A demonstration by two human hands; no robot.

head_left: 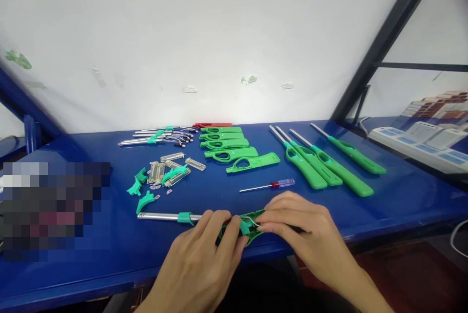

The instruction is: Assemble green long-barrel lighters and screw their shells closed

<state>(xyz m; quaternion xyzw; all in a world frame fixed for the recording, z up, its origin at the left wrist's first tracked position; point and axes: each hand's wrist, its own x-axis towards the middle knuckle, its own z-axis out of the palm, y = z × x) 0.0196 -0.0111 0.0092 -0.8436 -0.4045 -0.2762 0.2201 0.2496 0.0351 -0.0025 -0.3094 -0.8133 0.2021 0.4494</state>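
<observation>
A partly assembled green gas lighter (252, 237) lies at the near part of the table, its handle shell opened up. Its silver tube (163, 216), with a teal collar, points left. My left hand (204, 247) is closed over the handle's front, around the teal trigger (245, 226). My right hand (303, 227) pinches at a thin white wire (252, 220) inside the shell; its fingertips partly hide the spot. Behind it lies a screwdriver (268, 185) with a clear purple and red handle. A loose green handle half (254, 162) is farther back.
Finished-looking lighters (340, 171) lie at right. Several green handle halves (226, 143) and a red one (214, 125) are stacked along the back. Tubes with wires (153, 136), clear fuel tanks (156, 172) and teal triggers (136, 184) lie left. A blurred-out patch (54, 210) covers the left end.
</observation>
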